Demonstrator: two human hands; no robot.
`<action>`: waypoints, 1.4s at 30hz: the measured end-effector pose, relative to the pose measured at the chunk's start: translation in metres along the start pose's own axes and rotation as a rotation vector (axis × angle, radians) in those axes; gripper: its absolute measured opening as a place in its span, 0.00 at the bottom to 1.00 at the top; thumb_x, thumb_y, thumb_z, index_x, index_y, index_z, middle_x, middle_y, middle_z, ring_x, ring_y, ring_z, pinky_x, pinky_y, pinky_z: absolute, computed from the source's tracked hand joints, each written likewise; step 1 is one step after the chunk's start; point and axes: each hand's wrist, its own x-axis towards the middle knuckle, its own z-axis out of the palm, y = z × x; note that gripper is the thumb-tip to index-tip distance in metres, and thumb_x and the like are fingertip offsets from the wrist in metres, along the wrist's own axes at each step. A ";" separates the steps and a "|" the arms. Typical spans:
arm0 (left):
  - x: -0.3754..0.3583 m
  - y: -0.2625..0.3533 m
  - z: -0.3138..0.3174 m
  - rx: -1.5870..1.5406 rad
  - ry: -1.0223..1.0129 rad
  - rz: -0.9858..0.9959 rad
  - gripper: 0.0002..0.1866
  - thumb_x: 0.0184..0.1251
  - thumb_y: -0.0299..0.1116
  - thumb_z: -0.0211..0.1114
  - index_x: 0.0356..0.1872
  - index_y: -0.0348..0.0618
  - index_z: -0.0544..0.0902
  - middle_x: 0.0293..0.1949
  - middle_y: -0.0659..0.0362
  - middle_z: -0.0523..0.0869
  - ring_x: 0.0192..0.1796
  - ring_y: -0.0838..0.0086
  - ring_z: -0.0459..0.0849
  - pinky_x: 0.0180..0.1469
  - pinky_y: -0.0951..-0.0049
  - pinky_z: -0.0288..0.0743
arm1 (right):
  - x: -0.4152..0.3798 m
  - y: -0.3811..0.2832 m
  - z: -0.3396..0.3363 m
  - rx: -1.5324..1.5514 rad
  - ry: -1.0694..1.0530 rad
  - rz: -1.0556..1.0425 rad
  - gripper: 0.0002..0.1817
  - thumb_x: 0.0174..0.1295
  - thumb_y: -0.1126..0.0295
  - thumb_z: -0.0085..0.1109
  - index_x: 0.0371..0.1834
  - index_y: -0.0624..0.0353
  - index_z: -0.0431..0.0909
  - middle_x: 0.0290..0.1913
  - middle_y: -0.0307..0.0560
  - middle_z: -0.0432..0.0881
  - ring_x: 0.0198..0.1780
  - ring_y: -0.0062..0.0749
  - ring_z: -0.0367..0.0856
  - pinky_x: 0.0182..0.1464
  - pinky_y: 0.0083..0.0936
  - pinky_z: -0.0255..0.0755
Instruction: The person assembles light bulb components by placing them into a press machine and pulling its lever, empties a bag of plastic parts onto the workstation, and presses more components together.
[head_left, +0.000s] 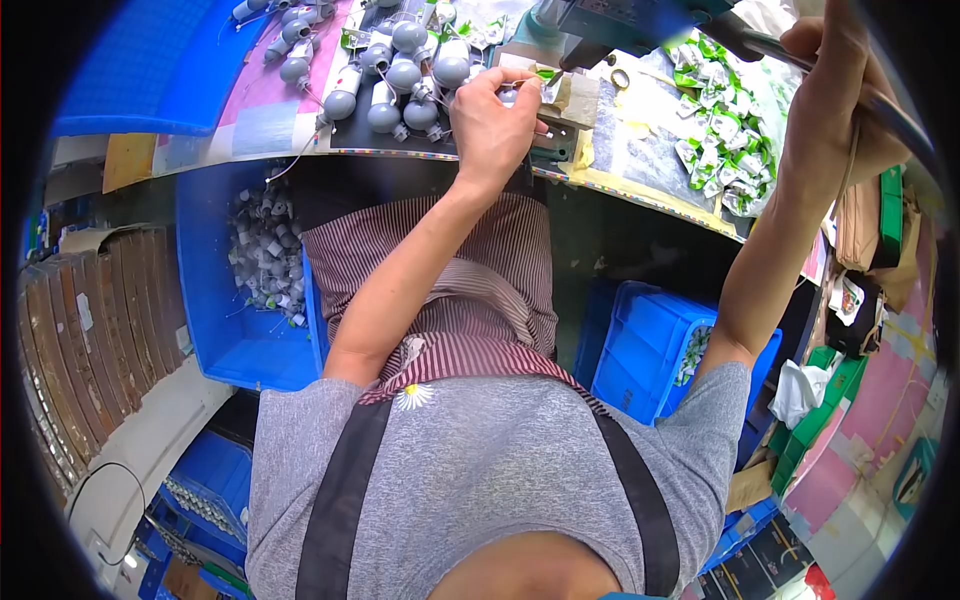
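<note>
Grey bulb part (508, 95) pinched in left hand (490, 125).

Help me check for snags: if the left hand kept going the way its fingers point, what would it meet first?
Probably the small press fixture. The left hand pinches a small white part and its fingers point right toward it, close by; depth is hard to judge.

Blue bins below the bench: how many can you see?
3 at least: one blue bin by the person's left knee holding grey parts, one by the right knee, another lower left. Others may be hidden.
</note>
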 end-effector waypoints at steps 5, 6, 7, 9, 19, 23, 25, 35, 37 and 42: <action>-0.001 0.000 0.001 -0.041 0.006 0.011 0.12 0.67 0.31 0.67 0.41 0.30 0.87 0.28 0.53 0.90 0.23 0.73 0.89 0.26 0.76 0.82 | -0.004 0.000 -0.001 -0.087 0.012 -0.042 0.31 0.74 0.53 0.60 0.11 0.59 0.75 0.12 0.32 0.69 0.16 0.13 0.62 0.22 0.19 0.50; -0.001 -0.001 0.001 -0.064 0.001 0.004 0.12 0.67 0.31 0.67 0.41 0.30 0.87 0.29 0.53 0.90 0.23 0.73 0.89 0.26 0.76 0.82 | -0.002 -0.002 -0.003 -0.090 -0.007 -0.031 0.31 0.74 0.53 0.60 0.12 0.59 0.76 0.12 0.32 0.69 0.16 0.13 0.62 0.22 0.18 0.50; -0.001 -0.001 0.000 -0.086 -0.003 -0.002 0.11 0.66 0.31 0.67 0.41 0.30 0.87 0.29 0.53 0.90 0.23 0.73 0.89 0.26 0.76 0.82 | -0.001 -0.005 -0.003 -0.083 -0.022 0.000 0.31 0.74 0.53 0.60 0.12 0.60 0.76 0.12 0.32 0.69 0.16 0.13 0.62 0.21 0.18 0.50; 0.000 -0.002 -0.001 -0.100 -0.013 -0.009 0.11 0.67 0.32 0.68 0.42 0.32 0.87 0.28 0.55 0.89 0.23 0.75 0.88 0.26 0.77 0.81 | 0.003 -0.002 -0.007 -0.013 -0.086 0.016 0.29 0.74 0.54 0.60 0.14 0.60 0.77 0.13 0.33 0.70 0.16 0.13 0.62 0.21 0.18 0.50; 0.001 -0.004 0.000 -0.034 0.007 0.020 0.11 0.66 0.31 0.68 0.40 0.30 0.88 0.31 0.52 0.91 0.23 0.72 0.90 0.27 0.75 0.83 | -0.013 0.020 -0.032 -0.065 -0.183 0.137 0.19 0.74 0.62 0.60 0.30 0.67 0.87 0.24 0.43 0.86 0.24 0.20 0.80 0.29 0.17 0.66; 0.001 0.000 -0.003 0.058 -0.024 0.007 0.12 0.68 0.34 0.68 0.43 0.35 0.87 0.25 0.56 0.88 0.23 0.78 0.88 0.28 0.80 0.81 | -0.044 0.007 -0.035 -0.138 -0.237 -0.198 0.14 0.67 0.69 0.66 0.23 0.62 0.85 0.18 0.40 0.79 0.18 0.21 0.73 0.23 0.20 0.62; 0.001 -0.002 -0.005 0.140 -0.029 0.072 0.11 0.68 0.34 0.67 0.42 0.35 0.87 0.25 0.56 0.89 0.24 0.77 0.89 0.28 0.79 0.81 | -0.056 0.020 -0.031 -0.165 -0.213 -0.426 0.10 0.59 0.68 0.73 0.23 0.57 0.85 0.16 0.37 0.73 0.17 0.24 0.70 0.22 0.22 0.61; 0.007 -0.005 -0.007 0.265 -0.049 0.238 0.10 0.66 0.33 0.66 0.41 0.36 0.85 0.28 0.58 0.89 0.25 0.74 0.90 0.28 0.77 0.82 | -0.110 0.045 -0.018 -0.132 -0.122 -0.460 0.09 0.63 0.67 0.71 0.43 0.56 0.86 0.18 0.34 0.70 0.17 0.26 0.68 0.19 0.23 0.61; 0.008 -0.007 -0.006 0.278 -0.046 0.243 0.09 0.66 0.32 0.66 0.41 0.36 0.85 0.29 0.57 0.89 0.25 0.74 0.90 0.28 0.77 0.82 | -0.112 0.049 -0.021 -0.124 -0.145 -0.454 0.10 0.66 0.66 0.68 0.47 0.56 0.86 0.18 0.35 0.70 0.18 0.26 0.69 0.19 0.23 0.63; 0.006 -0.005 -0.008 0.229 -0.049 0.228 0.10 0.66 0.32 0.66 0.41 0.36 0.85 0.32 0.56 0.89 0.25 0.73 0.90 0.27 0.78 0.82 | -0.095 0.034 -0.021 -0.054 -0.144 -0.344 0.13 0.73 0.69 0.51 0.48 0.67 0.82 0.22 0.42 0.77 0.23 0.24 0.72 0.27 0.20 0.64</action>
